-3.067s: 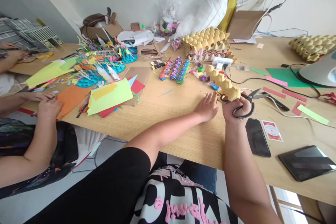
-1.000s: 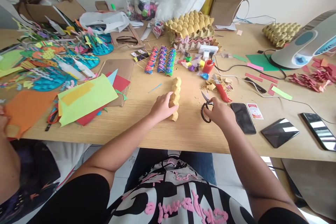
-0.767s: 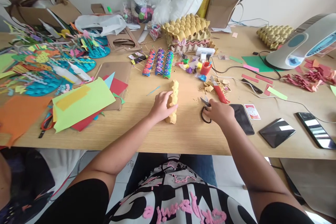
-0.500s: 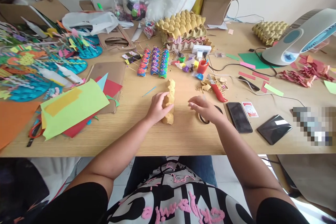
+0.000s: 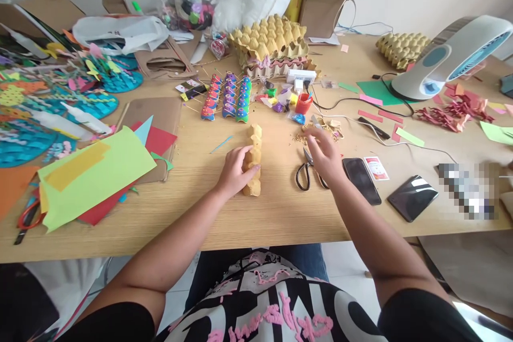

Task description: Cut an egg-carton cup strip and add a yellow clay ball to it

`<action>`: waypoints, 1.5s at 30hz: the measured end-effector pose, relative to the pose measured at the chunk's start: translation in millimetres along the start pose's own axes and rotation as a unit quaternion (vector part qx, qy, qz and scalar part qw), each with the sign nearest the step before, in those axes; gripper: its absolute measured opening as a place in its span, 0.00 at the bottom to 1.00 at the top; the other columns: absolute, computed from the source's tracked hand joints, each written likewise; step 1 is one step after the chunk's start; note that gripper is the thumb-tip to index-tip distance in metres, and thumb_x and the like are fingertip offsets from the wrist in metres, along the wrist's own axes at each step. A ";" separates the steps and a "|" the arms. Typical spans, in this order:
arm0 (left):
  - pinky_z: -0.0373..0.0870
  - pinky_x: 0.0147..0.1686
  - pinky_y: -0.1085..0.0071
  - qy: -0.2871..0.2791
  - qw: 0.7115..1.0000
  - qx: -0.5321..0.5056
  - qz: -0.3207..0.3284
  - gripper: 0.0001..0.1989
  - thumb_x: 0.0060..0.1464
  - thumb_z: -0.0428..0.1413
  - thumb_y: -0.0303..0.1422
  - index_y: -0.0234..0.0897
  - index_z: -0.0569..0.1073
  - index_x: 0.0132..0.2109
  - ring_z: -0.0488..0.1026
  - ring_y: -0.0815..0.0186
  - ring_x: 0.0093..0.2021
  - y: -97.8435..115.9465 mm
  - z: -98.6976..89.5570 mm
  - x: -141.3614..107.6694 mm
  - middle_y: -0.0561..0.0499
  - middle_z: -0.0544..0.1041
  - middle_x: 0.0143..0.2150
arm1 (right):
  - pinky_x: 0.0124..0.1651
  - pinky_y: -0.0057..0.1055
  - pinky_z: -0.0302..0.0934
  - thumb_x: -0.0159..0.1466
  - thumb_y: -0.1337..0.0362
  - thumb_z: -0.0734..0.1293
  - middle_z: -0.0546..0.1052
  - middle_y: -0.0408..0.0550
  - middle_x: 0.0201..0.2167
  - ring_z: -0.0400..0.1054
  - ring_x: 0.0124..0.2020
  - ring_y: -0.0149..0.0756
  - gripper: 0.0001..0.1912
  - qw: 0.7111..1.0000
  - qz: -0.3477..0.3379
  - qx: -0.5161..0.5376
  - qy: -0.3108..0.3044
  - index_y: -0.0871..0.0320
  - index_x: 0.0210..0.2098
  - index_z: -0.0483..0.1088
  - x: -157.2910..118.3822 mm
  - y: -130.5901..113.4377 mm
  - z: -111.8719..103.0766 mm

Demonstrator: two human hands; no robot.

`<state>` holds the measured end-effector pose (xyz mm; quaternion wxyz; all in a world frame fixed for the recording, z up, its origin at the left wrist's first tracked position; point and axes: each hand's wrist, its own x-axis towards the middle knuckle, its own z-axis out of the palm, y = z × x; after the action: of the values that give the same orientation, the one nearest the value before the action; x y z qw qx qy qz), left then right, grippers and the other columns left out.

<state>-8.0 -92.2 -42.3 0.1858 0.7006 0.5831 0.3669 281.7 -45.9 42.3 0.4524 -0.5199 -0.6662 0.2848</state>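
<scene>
Head view: left hand part-open (thumb and fingers apart), touching carton strip.

Scissors now out of right hand

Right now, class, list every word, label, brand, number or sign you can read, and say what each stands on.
No whole word, brand or number can be read with certainty.
Shirt: large letters and pink script, folded and partly cut off; not readable.
Red-and-white card: print too small.
White plastic bag: dark marks too small and blurred.
</scene>
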 end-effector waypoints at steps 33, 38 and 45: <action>0.65 0.77 0.45 0.004 0.999 -0.045 -0.005 0.35 0.60 0.65 0.42 0.41 0.71 0.71 0.71 0.47 0.73 -8.2 0.2 -0.7 0.39 0.77 0.70 | 0.83 0.71 0.41 0.80 0.48 0.61 0.72 0.59 0.77 0.56 0.82 0.61 0.25 0.937 -0.093 -0.319 -0.105 0.52 0.67 0.76 -42.7 -1.8 14.5; 0.65 0.77 0.46 -0.016 0.999 -0.044 -0.015 0.35 0.60 0.65 0.41 0.42 0.72 0.72 0.71 0.47 0.74 -7.4 -3.0 -0.9 0.39 0.76 0.71 | 0.84 0.67 0.42 0.81 0.48 0.61 0.72 0.61 0.77 0.56 0.83 0.58 0.25 0.950 -0.112 -0.268 -0.113 0.54 0.66 0.77 -39.0 14.5 38.5; 0.65 0.78 0.47 -0.028 0.998 -0.043 -0.030 0.34 0.61 0.66 0.41 0.44 0.72 0.72 0.70 0.48 0.75 -5.9 -6.7 -2.6 0.40 0.75 0.72 | 0.84 0.63 0.46 0.81 0.47 0.61 0.72 0.61 0.76 0.58 0.82 0.57 0.25 0.954 -0.132 -0.234 -0.129 0.54 0.66 0.78 -43.8 23.3 40.4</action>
<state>-17.1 -94.3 -42.7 0.2431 0.6841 0.5823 0.3659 257.6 -76.9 -8.2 0.2619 -0.4773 -0.8298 0.1227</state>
